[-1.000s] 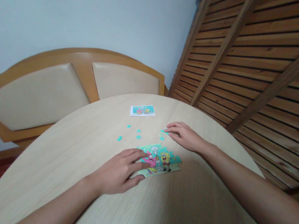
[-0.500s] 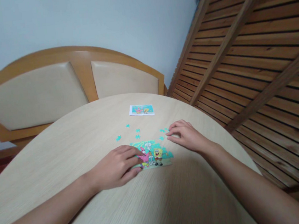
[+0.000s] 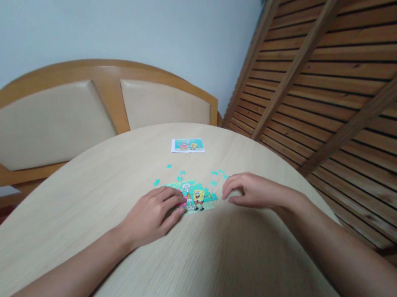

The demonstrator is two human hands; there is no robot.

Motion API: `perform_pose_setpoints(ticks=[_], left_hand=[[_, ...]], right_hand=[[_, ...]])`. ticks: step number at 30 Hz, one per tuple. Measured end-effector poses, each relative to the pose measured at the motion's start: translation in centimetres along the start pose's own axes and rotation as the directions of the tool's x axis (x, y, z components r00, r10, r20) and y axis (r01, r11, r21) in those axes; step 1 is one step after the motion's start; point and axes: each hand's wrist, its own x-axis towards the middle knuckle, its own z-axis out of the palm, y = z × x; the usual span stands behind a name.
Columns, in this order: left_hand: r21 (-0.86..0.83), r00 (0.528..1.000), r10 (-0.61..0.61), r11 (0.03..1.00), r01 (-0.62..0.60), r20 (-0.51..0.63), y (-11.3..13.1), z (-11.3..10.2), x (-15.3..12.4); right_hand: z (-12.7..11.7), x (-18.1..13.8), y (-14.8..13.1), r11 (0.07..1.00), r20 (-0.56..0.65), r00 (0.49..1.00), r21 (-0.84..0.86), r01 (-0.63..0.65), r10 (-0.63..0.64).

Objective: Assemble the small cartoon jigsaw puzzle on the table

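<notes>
Puzzle [image 3: 199, 198] partly under spread left grip [image 3: 157, 209], beside curled right grip [image 3: 252, 190], closure unclear

No words or numbers can be read. The jigsaw puzzle [image 3: 199, 196] bears recognizable SpongeBob SquarePants cartoon figures, and the small printed picture card [image 3: 188, 145] shows matching artwork; any lettering on either is too small to read.

Table [image 3: 127, 279] layout
Card [image 3: 188, 145] near far edge; loose pieces [image 3: 156, 182] between card and puzzle [image 3: 199, 196]; left hand [image 3: 155, 212] over puzzle's left end, right hand [image 3: 250, 189] beside its right.
</notes>
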Motion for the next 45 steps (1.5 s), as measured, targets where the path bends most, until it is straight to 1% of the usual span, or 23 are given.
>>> perform_pose_setpoints(ticks=[3, 5, 10, 14, 18, 20, 25, 29, 33, 36, 42, 45], left_hand=[[-0.035, 1.0, 0.003, 0.999, -0.003, 0.0, 0.1, 0.2, 0.0], [-0.041, 1.0, 0.014, 0.999, -0.013, 0.006, 0.2, 0.3, -0.1], [-0.041, 0.999, 0.032, 0.999, -0.03, 0.041, 0.3, 0.1, -0.1], [-0.034, 0.998, 0.043, 0.999, -0.042, 0.051, 0.4, 0.1, -0.2], [-0.03, 0.998, 0.047, 0.998, -0.046, 0.051, 0.4, 0.1, -0.1], [-0.033, 0.997, 0.051, 0.998, -0.049, 0.053, 0.4, 0.1, -0.1], [-0.034, 0.998, 0.055, 0.998, -0.053, 0.038, 0.5, 0.0, -0.2], [-0.029, 0.998, 0.053, 0.998, -0.052, 0.036, 0.5, 0.1, -0.1], [-0.027, 0.998, 0.049, 0.998, -0.048, 0.045, 0.5, 0.1, -0.1], [-0.022, 0.998, 0.047, 0.999, -0.046, 0.043, 0.5, 0.0, 0.0], [-0.015, 0.998, 0.041, 0.999, -0.04, 0.056, 0.6, 0.0, -0.2], [-0.015, 0.998, 0.041, 0.999, -0.04, 0.055, 0.5, -0.1, -0.2]], right_hand=[[0.1, -0.1, -0.2, 0.991, -0.041, 0.993, -0.067, -0.114, 0.112], [0.1, -0.1, 0.1, 0.987, -0.039, 0.989, -0.069, -0.148, 0.145], [0.2, 0.0, 0.3, 0.992, -0.003, 0.992, -0.011, -0.129, 0.129], [0.5, 0.3, -0.4, 0.996, 0.048, 0.996, 0.037, -0.075, 0.073], [0.7, 0.4, -0.8, 0.989, 0.014, 0.989, 0.009, -0.149, 0.149], [0.7, 0.3, -0.8, 0.986, -0.001, 0.986, -0.009, -0.166, 0.166], [0.5, 0.2, -0.5, 0.987, -0.014, 0.987, -0.008, -0.158, 0.158], [0.7, 0.3, -0.6, 0.989, -0.002, 0.989, -0.007, -0.148, 0.148], [1.0, 0.5, -1.0, 0.995, 0.014, 0.995, -0.021, -0.101, 0.101], [1.3, 0.8, -1.2, 0.997, 0.003, 0.998, -0.046, -0.068, 0.068], [2.1, 1.2, -0.7, 0.999, -0.02, 1.0, -0.043, 0.003, -0.004], [2.2, 1.2, -0.5, 0.999, -0.015, 1.0, -0.03, 0.012, -0.013]])
